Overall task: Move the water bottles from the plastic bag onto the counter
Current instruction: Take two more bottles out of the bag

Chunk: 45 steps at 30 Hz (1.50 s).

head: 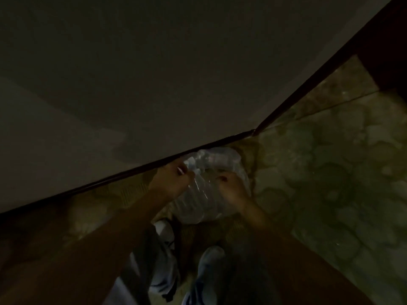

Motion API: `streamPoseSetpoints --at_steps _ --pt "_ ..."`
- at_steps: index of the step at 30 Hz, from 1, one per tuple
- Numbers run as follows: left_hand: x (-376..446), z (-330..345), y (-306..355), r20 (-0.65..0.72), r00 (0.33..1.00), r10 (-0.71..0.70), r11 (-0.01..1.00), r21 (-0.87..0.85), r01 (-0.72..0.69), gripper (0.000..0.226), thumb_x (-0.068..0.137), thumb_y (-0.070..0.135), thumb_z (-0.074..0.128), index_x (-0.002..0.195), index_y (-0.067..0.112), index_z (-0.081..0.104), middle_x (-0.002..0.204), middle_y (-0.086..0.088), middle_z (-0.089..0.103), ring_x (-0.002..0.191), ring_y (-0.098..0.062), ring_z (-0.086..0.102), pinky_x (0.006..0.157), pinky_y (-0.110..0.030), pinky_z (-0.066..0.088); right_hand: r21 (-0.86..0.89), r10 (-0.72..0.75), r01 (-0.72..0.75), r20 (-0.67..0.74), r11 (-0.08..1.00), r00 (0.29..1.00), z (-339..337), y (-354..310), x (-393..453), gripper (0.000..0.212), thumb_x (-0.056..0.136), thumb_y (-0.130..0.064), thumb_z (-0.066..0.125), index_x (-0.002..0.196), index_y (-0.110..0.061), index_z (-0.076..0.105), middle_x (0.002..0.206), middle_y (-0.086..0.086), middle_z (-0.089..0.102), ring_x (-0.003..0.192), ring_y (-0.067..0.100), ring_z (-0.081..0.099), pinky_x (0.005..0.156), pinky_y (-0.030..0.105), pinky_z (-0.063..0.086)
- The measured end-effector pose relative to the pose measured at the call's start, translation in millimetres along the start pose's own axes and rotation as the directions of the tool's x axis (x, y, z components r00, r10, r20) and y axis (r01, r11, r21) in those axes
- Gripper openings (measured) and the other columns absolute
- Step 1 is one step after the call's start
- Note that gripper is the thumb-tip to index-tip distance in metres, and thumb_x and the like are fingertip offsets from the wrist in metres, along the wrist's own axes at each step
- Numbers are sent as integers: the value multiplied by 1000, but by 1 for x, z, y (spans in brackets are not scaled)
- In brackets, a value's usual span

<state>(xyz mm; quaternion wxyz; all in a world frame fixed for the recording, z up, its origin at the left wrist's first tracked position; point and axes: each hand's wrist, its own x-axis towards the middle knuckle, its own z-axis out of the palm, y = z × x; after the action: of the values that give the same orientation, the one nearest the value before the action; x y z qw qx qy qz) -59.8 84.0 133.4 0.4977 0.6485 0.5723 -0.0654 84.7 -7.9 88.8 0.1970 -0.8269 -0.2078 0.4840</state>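
The plastic bag [209, 186] of water bottles [198, 188] sits on the patterned floor [330, 172] against the wall's dark baseboard [132, 170]. The left hand [174, 179] and right hand [231, 188] each pinch the bag's film at its top, bottles between them.

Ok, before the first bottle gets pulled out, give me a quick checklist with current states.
1. Both hands on the pack: ok. Left hand and right hand are on the plastic bag.
2. Bag resting on the floor: ok, it sits by the wall corner.
3. Bag opened: cannot tell, too dim.
4. Firm grip on a single bottle: cannot tell, fingers only pinch at plastic.
5. Counter in sight: not ok, not in view.
6. Lighting adequate: not ok, scene is very dark.
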Motion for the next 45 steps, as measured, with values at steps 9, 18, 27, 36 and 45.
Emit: streamPoseSetpoints --at_steps 9,18,27,36,45 --pt "141 57 -74 184 983 -8 935 351 -58 29 95 36 57 120 22 64 118 -6 66 104 -22 62 88 -31 49 -217 -60 87 127 972 990 86 67 180 26 97 -18 53 116 -5 65 119 15 64 113 32 59 100 40 46" --pt "178 67 -85 305 952 19 666 707 -240 56 96 51 44 146 26 41 142 -4 50 126 -25 50 105 -41 43 252 4 -40 139 967 990 114 70 229 32 93 -34 58 112 -8 61 106 9 63 94 22 61 86 35 53" --pt "179 67 -81 298 953 47 626 735 -261 54 96 51 44 144 27 41 136 -1 53 121 -22 52 103 -40 44 492 208 -234 109 838 972 134 54 278 104 41 -65 75 126 -7 58 121 13 63 109 30 61 98 42 51" --pt "179 75 -74 335 937 97 620 716 -320 51 97 48 46 143 28 43 138 -2 53 123 -23 52 104 -40 43 636 76 -88 47 766 996 122 58 246 14 93 -16 60 104 -7 63 89 7 64 65 14 55 79 40 54" --pt "185 71 -64 373 916 147 629 679 -378 53 93 57 47 136 26 50 132 -4 57 119 -25 54 100 -40 45 779 211 -261 168 571 963 103 75 214 32 94 -17 61 123 -4 57 112 13 67 84 22 66 61 30 56"
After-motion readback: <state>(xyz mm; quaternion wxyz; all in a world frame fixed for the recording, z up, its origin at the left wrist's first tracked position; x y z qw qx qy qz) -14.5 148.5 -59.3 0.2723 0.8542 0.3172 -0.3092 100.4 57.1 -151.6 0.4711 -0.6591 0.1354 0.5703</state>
